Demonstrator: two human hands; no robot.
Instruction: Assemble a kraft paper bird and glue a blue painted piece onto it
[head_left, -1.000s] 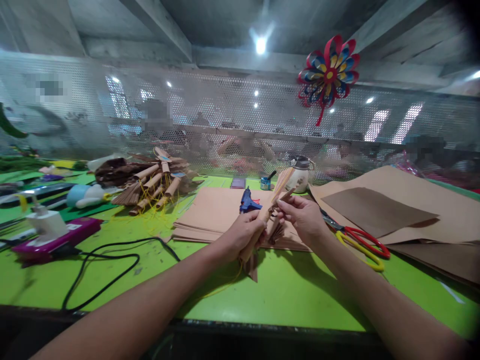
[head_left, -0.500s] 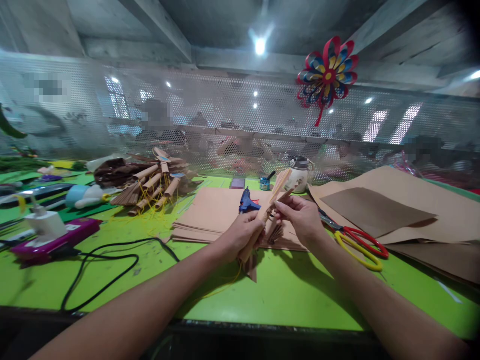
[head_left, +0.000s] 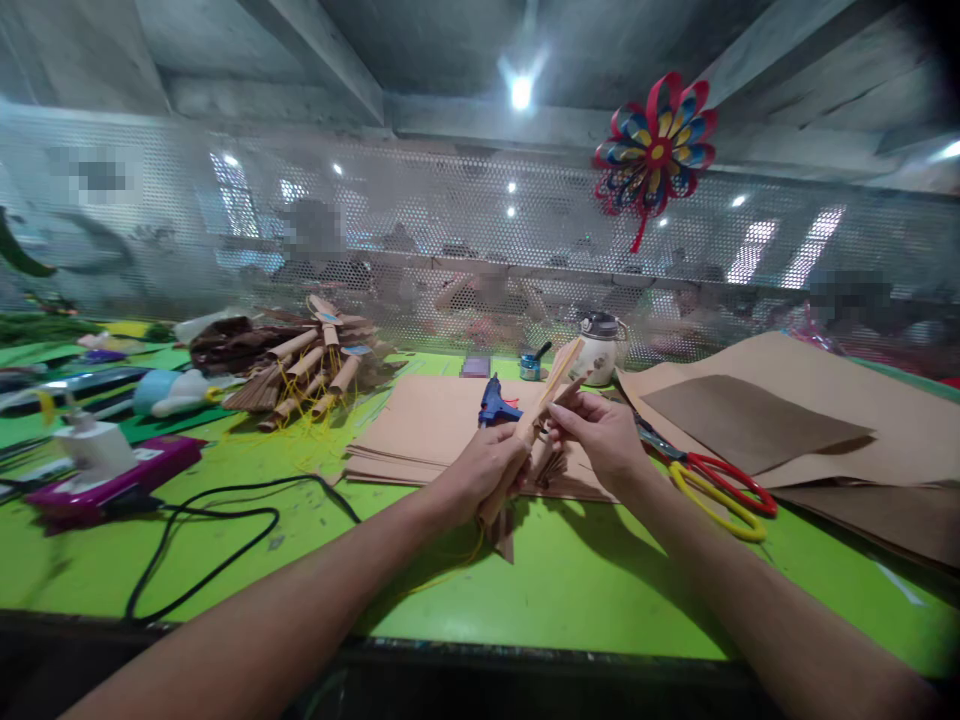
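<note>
Mesh screen (head_left: 420, 225) sits behind the blue glue gun (head_left: 493, 402), green table (head_left: 525, 600) below, brown sheets (head_left: 795, 385) right, partly blocked paper stack (head_left: 420, 420) around it, paper bundles (head_left: 302, 370) left. Just in front: pleated paper piece (head_left: 546, 400), left hand (head_left: 487, 462) wrapped round it, right hand (head_left: 606, 432) pinching it.

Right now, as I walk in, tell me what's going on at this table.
A person is working on a folded brown paper piece above the green table. The left hand grips its lower part; the fingers of the right hand pinch near its upper part. Beyond the hands, a blue glue gun is on a paper stack. Similar pieces with yellow strings lie piled to the left; scissors lie to the right.
</note>
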